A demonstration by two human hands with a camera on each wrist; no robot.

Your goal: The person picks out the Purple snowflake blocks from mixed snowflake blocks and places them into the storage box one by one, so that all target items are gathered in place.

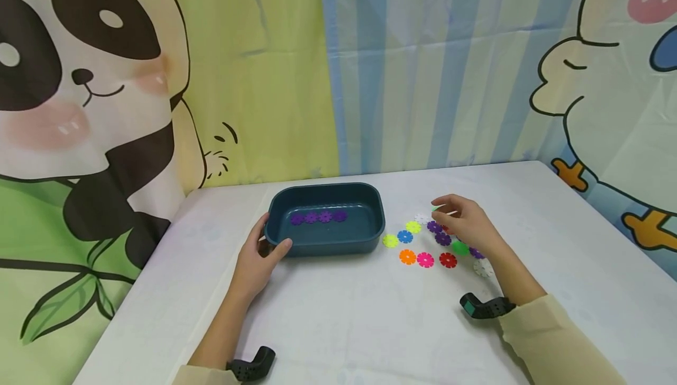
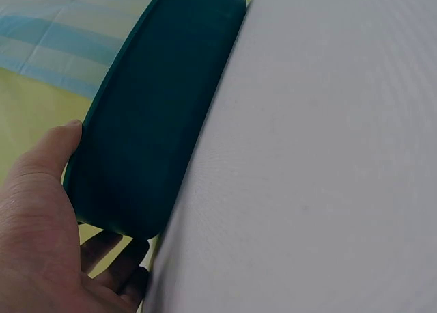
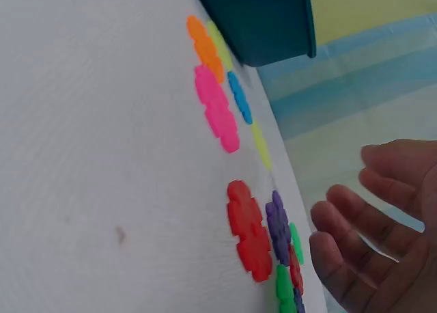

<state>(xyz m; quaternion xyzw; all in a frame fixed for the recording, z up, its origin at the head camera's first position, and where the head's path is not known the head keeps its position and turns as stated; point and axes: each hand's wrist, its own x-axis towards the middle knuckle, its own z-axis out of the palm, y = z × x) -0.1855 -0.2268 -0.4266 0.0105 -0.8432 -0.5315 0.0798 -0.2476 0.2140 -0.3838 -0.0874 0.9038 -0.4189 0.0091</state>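
Note:
A dark teal plastic basin stands on the table with several purple snowflake discs in a row inside. My left hand holds the basin's left end, thumb on the rim and fingers around the end wall, as the left wrist view also shows. Over the loose discs hovers my right hand, its fingers bent loosely with nothing between them. Beneath and around it lie purple, green and white discs. Nearer the basin are orange, pink, red, blue and yellow discs.
A white cloth covers the table. Behind it hangs a printed curtain with a panda at the left and a white cartoon figure at the right. Black bands with camera mounts sit on both wrists.

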